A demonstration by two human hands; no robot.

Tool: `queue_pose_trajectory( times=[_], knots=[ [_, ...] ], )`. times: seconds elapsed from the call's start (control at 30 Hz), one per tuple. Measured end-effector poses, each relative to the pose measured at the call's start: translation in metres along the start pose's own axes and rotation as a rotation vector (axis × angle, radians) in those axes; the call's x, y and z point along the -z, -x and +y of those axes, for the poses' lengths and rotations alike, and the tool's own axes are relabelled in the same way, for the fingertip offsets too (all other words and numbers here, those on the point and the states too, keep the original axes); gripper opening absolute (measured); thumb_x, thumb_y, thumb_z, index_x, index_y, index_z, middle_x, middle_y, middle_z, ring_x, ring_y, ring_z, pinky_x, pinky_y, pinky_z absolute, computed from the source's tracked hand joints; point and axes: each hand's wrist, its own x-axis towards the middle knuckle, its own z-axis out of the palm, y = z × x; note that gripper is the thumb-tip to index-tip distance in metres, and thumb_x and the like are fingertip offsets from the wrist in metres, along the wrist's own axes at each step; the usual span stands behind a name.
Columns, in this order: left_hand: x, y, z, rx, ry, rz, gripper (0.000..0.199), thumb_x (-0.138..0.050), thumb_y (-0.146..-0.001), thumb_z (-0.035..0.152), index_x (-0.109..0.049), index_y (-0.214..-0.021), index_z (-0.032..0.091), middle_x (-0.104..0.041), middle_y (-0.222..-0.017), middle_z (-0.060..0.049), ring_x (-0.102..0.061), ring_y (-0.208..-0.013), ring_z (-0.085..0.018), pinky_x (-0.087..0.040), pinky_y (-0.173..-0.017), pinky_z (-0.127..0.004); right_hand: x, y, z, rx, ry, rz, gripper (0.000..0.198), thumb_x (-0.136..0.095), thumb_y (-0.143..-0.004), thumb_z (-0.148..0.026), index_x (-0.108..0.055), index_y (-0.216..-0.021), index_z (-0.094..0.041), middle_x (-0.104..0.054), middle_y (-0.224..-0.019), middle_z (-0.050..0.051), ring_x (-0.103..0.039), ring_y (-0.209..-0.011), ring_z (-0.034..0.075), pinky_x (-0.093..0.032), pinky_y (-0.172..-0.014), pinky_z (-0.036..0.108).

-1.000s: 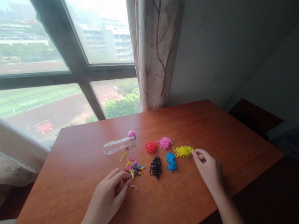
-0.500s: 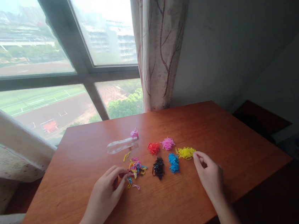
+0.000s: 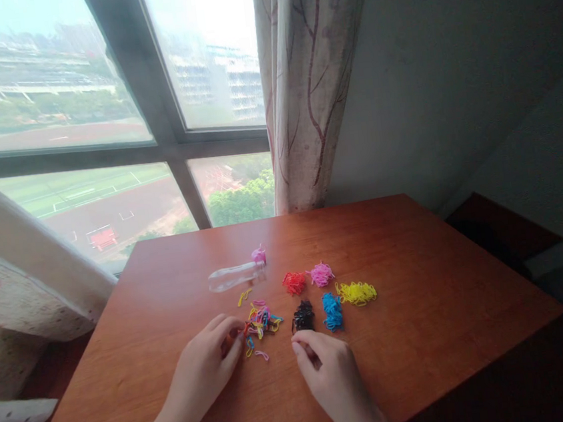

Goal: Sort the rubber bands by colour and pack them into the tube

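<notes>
Beside a mixed heap of coloured rubber bands (image 3: pixel 261 319), my left hand (image 3: pixel 204 361) is closed in a pinch, with a red rubber band (image 3: pixel 246 329) at its fingertips. My right hand (image 3: pixel 328 364) has thumb and forefinger pressed together at the near edge of the black rubber bands (image 3: pixel 303 315); anything between them is too small to make out. Single-colour piles surround the black one: red rubber bands (image 3: pixel 294 282), pink rubber bands (image 3: pixel 322 274), blue rubber bands (image 3: pixel 332 311) and yellow rubber bands (image 3: pixel 357 293).
A clear plastic bottle (image 3: pixel 233 278) lies on its side behind the heap, with a pink cap (image 3: pixel 258 255) by its mouth. The wooden table (image 3: pixel 446 301) meets a window (image 3: pixel 228 183) and a curtain (image 3: pixel 295 102) at the back.
My right hand has moved left from the yellow pile to the near edge of the black pile. My left hand stays by the mixed heap, and red now shows at its fingertips. The view has shifted slightly.
</notes>
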Motion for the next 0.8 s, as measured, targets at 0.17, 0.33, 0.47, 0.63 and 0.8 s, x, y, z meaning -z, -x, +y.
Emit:
queue_pose_trajectory(
  times=[0.17, 0.33, 0.47, 0.63, 0.8],
  knots=[
    [-0.001, 0.003, 0.0, -0.018, 0.034, -0.029, 0.023, -0.046, -0.087, 0.018, -0.067, -0.093, 0.023, -0.064, -0.081, 0.0, -0.058, -0.061, -0.013, -0.044, -0.058, -0.021, -0.018, 0.002, -0.014, 0.053, 0.107, -0.122, 0.013, -0.054, -0.087, -0.017, -0.064, -0.083, -0.025, -0.069, -0.069, -0.003, -0.064, -0.06, 0.014, -0.036, -0.056, 0.022],
    [-0.002, 0.004, 0.001, -0.037, 0.035, -0.06, 0.029, -0.044, -0.086, 0.014, -0.068, -0.099, 0.025, -0.066, -0.09, -0.001, -0.063, -0.069, -0.014, -0.047, -0.065, -0.021, -0.027, 0.002, -0.02, 0.052, 0.234, -0.163, 0.008, -0.062, -0.083, -0.018, -0.06, -0.084, -0.026, -0.069, -0.07, -0.004, -0.065, -0.061, 0.016, -0.033, -0.054, 0.024],
    [-0.004, 0.003, 0.001, -0.055, 0.01, -0.088, 0.028, -0.044, -0.089, 0.015, -0.068, -0.099, 0.025, -0.066, -0.094, -0.003, -0.066, -0.077, -0.015, -0.047, -0.069, -0.022, -0.031, 0.001, -0.021, 0.074, 0.282, -0.176, 0.011, -0.06, -0.084, -0.015, -0.057, -0.081, -0.025, -0.069, -0.072, -0.003, -0.065, -0.065, 0.015, -0.032, -0.055, 0.024],
    [-0.006, 0.004, 0.002, -0.055, -0.011, -0.079, 0.023, -0.046, -0.089, 0.017, -0.067, -0.095, 0.025, -0.066, -0.091, -0.002, -0.065, -0.078, -0.016, -0.046, -0.069, -0.022, -0.036, -0.006, -0.018, 0.076, 0.302, -0.165, 0.014, -0.055, -0.088, -0.014, -0.056, -0.078, -0.024, -0.068, -0.071, -0.002, -0.065, -0.066, 0.015, -0.03, -0.056, 0.025],
    [-0.005, 0.005, 0.005, -0.038, 0.002, -0.047, 0.016, -0.049, -0.089, 0.02, -0.065, -0.09, 0.025, -0.065, -0.085, 0.0, -0.063, -0.071, -0.015, -0.045, -0.065, -0.021, -0.037, -0.009, -0.015, 0.083, 0.279, -0.119, 0.015, -0.054, -0.089, -0.013, -0.057, -0.08, -0.023, -0.069, -0.073, -0.002, -0.064, -0.067, 0.015, -0.031, -0.057, 0.024]
  ],
)
